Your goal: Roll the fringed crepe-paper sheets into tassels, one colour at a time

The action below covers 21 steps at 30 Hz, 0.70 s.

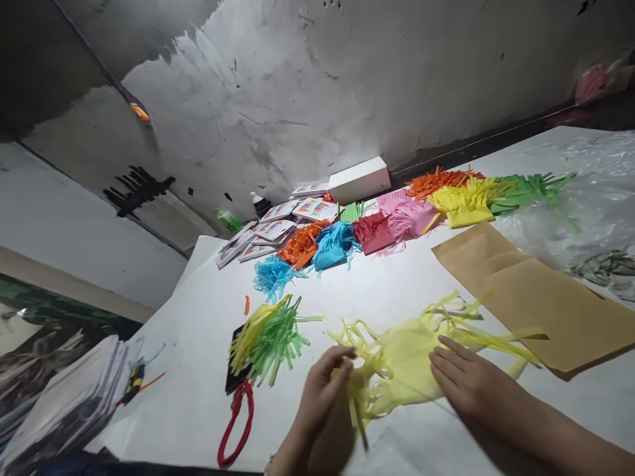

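A yellow fringed paper sheet (409,360) lies spread on the white tabletop (198,396), with loose strips at both ends. My left hand (325,383) is at the sheet's left fringe, its thumb and fingers bent together around yellow strips. Flat on the right part of the sheet rests my right hand (459,373), fingers stretched out and pressing on the paper. Left of my hands, a green and yellow tassel bundle (270,337) lies over a dark flat object (238,367) with a red loop strap (237,430).
Coloured fringed bundles (372,231) run along the back, beside printed packets (272,228) and a white box (360,180). Brown paper (536,291) lies at right, near clear plastic (590,198). Stacked papers (74,396) stand at lower left.
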Each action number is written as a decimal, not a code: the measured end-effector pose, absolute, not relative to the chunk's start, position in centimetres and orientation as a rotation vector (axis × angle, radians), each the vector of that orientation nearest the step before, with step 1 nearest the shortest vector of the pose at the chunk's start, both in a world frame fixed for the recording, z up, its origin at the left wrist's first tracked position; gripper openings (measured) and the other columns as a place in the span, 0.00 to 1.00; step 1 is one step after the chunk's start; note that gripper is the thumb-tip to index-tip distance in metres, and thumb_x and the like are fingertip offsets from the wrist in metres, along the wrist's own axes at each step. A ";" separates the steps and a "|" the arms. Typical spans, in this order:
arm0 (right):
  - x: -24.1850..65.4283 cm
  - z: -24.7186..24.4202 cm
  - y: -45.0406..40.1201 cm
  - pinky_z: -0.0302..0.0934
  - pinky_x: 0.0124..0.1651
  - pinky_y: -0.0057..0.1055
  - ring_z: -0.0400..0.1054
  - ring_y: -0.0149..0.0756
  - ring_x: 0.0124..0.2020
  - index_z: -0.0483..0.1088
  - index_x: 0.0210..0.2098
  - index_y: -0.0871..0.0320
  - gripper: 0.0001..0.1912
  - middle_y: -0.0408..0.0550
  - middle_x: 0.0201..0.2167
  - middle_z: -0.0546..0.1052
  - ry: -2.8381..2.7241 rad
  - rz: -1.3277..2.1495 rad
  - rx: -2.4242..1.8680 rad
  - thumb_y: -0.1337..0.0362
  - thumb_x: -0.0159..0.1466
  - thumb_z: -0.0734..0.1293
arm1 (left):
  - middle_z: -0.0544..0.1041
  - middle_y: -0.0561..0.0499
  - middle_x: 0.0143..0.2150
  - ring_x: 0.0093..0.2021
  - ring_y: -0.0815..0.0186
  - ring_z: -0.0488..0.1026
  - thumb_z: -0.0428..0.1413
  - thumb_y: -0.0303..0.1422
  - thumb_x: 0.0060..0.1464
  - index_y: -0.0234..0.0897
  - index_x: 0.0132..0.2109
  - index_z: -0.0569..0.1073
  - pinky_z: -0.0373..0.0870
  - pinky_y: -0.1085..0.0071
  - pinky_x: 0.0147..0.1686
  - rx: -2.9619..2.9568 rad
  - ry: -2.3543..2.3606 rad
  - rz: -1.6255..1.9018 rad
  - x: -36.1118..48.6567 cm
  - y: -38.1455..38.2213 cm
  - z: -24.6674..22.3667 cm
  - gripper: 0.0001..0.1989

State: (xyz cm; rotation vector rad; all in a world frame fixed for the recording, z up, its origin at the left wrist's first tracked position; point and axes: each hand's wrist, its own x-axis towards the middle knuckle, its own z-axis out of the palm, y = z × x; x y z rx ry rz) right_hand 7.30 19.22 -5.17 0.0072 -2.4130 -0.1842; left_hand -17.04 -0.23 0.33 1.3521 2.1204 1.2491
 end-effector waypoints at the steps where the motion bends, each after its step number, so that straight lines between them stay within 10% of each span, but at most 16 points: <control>1: 8.0 -5.1 19.1 0.64 0.64 0.50 0.76 0.44 0.45 0.78 0.40 0.67 0.20 0.58 0.41 0.82 -2.416 -0.169 -0.007 0.82 0.63 0.57 | 0.81 0.41 0.48 0.47 0.54 0.79 0.54 0.39 0.66 0.38 0.52 0.77 0.79 0.56 0.46 1.265 2.290 1.286 -17.5 -1.2 0.4 0.14; 6: 10.9 -4.1 17.9 0.56 0.70 0.50 0.76 0.42 0.50 0.77 0.45 0.66 0.22 0.57 0.44 0.82 -2.371 -0.047 -0.027 0.82 0.63 0.55 | 0.72 0.35 0.63 0.65 0.47 0.69 0.59 0.40 0.63 0.40 0.65 0.68 0.71 0.48 0.59 1.787 2.736 1.195 -13.2 -2.4 -0.3 0.26; 12: 11.9 -2.1 18.4 0.45 0.74 0.35 0.75 0.34 0.54 0.77 0.46 0.61 0.21 0.50 0.46 0.83 -2.436 -0.037 0.212 0.78 0.67 0.55 | 0.85 0.48 0.45 0.52 0.61 0.79 0.50 0.29 0.70 0.38 0.47 0.76 0.58 0.54 0.69 2.642 2.085 0.881 -6.5 2.5 -2.2 0.10; 21: 12.9 -2.3 17.4 0.59 0.69 0.37 0.79 0.37 0.49 0.78 0.45 0.60 0.20 0.48 0.45 0.84 -2.544 -0.088 0.238 0.73 0.73 0.54 | 0.79 0.53 0.26 0.24 0.66 0.71 0.42 0.29 0.72 0.41 0.32 0.71 0.64 0.64 0.36 2.514 2.210 1.173 -5.4 0.6 -5.9 0.19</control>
